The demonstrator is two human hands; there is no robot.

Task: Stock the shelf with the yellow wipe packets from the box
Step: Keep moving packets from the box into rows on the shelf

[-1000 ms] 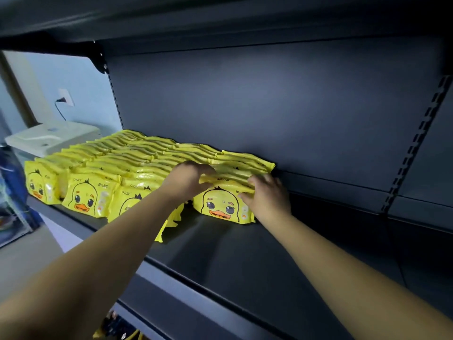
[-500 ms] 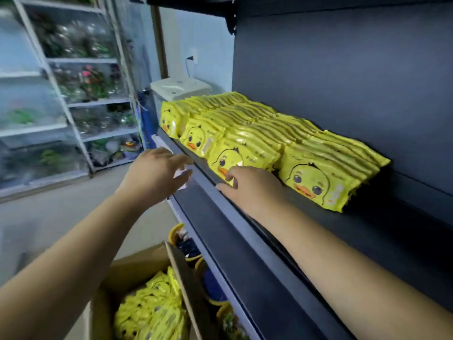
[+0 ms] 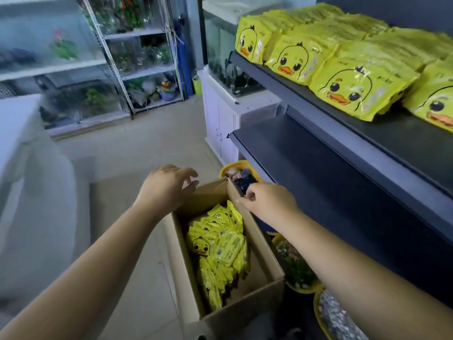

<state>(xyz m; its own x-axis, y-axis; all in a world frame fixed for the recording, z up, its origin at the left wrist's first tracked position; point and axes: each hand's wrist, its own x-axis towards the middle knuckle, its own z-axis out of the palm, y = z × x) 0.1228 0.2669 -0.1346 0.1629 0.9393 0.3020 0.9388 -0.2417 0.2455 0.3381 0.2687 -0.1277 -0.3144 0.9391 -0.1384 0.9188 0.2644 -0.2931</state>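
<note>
An open cardboard box point(image 3: 263, 256) stands on the floor below me, with several yellow duck-print wipe packets point(image 3: 219, 246) lying inside. My left hand point(image 3: 166, 187) hovers over the box's far left corner, fingers spread and empty. My right hand point(image 3: 268, 201) is above the box's right wall, fingers loosely curled, holding nothing. On the dark shelf point(image 3: 402, 143) at upper right, rows of the same yellow packets point(image 3: 353, 87) stand upright, faces forward.
A lower dark shelf point(image 3: 306, 163) juts out right of the box. Yellow bowls of small items point(image 3: 297, 268) sit on the floor under it. A white cabinet with a fish tank point(image 3: 228, 111) stands behind. Glass display racks point(image 3: 137, 67) line the far wall.
Both hands left the shelved packets and dropped down toward the box on the floor. My view swung from the shelf down and left to the box.
</note>
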